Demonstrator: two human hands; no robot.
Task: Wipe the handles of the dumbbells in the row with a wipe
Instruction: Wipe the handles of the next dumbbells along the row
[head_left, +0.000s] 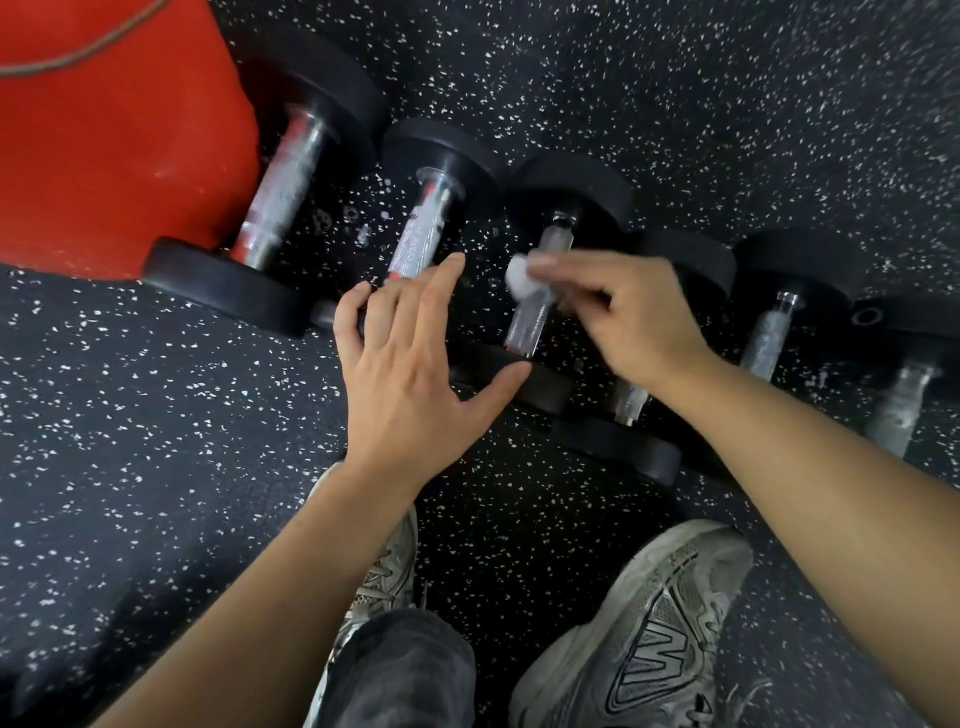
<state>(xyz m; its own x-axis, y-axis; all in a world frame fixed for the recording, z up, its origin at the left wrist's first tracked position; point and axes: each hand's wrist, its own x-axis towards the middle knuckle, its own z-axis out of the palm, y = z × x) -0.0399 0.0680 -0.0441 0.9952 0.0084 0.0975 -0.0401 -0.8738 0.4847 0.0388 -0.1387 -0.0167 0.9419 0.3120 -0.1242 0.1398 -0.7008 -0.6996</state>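
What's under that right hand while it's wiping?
Under the right hand sits a bunched white wipe, pressed on the third dumbbell's metal handle. The handle shows above and below the hand; the stretch beneath the fingers, and most of the wipe, is covered.

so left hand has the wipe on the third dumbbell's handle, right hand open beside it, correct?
Hands are swapped. In the head view the right hand holds the wipe on the third dumbbell's handle; the left hand is open beside it.
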